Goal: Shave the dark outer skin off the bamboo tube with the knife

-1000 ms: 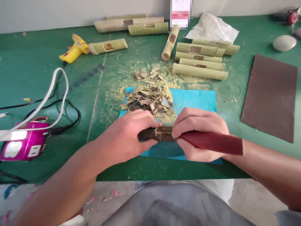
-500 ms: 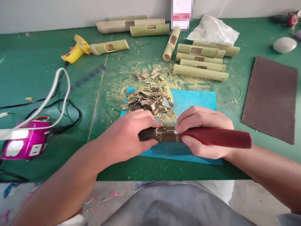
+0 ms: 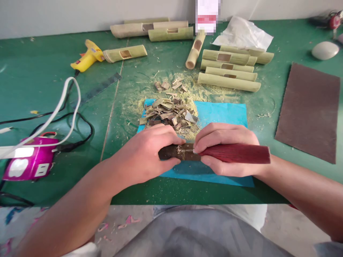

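left fingers (image 3: 167,138) hold dark tube (image 3: 186,155) | right fingers (image 3: 214,137) hold red handle (image 3: 238,153)

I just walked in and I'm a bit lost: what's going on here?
A person is working with both hands at a green table. The left hand grips a dark stick, while the right hand holds a red-handled tool against it; fingers partly hide the tip. Chips lie piled on a blue sheet just beyond, with cut bamboo tubes farther back.

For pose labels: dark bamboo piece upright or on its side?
On its side: the dark bamboo piece runs crosswise, from the left hand toward the right hand.
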A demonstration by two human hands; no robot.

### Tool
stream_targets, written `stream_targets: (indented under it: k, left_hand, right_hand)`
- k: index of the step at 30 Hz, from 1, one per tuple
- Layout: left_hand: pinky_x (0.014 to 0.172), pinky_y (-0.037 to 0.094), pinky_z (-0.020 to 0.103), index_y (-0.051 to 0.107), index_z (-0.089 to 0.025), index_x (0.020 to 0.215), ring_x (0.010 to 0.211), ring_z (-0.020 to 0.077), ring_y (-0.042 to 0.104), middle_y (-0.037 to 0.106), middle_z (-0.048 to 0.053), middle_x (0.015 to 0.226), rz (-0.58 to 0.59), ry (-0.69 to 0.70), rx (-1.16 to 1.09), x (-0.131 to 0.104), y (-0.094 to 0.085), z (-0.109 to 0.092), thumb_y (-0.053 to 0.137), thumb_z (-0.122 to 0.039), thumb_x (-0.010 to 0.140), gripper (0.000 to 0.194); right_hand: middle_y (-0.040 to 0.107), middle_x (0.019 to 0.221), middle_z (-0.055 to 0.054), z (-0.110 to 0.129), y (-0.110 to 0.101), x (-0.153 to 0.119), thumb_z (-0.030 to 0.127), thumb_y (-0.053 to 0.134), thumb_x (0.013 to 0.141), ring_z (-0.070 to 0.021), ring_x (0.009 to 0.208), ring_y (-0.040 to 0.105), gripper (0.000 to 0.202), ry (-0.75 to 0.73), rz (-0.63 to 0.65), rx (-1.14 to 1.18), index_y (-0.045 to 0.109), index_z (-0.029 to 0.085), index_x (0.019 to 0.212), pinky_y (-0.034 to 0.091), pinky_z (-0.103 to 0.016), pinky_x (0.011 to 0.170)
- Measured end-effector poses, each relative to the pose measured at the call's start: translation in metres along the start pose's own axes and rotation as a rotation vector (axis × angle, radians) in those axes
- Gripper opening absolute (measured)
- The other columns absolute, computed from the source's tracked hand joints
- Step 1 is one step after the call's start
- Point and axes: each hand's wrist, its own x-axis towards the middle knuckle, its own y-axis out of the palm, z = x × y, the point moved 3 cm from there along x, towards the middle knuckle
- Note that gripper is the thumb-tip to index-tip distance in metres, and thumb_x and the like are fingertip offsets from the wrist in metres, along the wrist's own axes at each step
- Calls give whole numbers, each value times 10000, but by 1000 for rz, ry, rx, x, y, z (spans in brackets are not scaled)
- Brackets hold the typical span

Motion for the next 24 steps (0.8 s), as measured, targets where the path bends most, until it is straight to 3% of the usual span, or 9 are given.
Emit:
stream_targets:
  k: [10, 14, 20, 24]
  left_hand:
    - [888, 522, 372, 692, -211, 1138, 1037, 238, 666, 704, 61, 1082, 1, -33, -16, 0, 0, 5, 721, -245, 882, 260]
    - [883, 520, 356, 697, -196, 1145, 1026, 231, 666, 704, 65, 1072, -10, -12, -5, -1, 0, 4, 724, -217, 881, 266]
    - [853, 514, 347, 704, -198, 1107, 995, 227, 664, 700, 60, 1038, -20, 11, -9, 0, 2, 3, 701, -202, 891, 216]
    - [843, 504, 336, 708, -177, 1083, 979, 221, 655, 694, 62, 1017, -15, 13, 3, 0, 1, 2, 696, -198, 895, 189]
  right_hand:
    - [677, 743, -16, 12, -7, -4, 90, 613, 782, -139, 641, 655, 152, 64, -158, -175, 653, 237, 782, 575, -276, 605]
    - [696, 755, -23, 12, -11, -7, 89, 631, 797, -151, 669, 692, 147, 31, -212, -145, 666, 232, 804, 592, -281, 630]
    - [762, 872, -41, 7, -5, 1, 162, 713, 867, -138, 802, 739, 57, 66, -49, -76, 701, 210, 895, 615, -258, 783]
    - [778, 934, -44, 3, -2, 1, 185, 731, 887, -135, 870, 745, 69, 64, -14, -22, 717, 197, 954, 610, -250, 814]
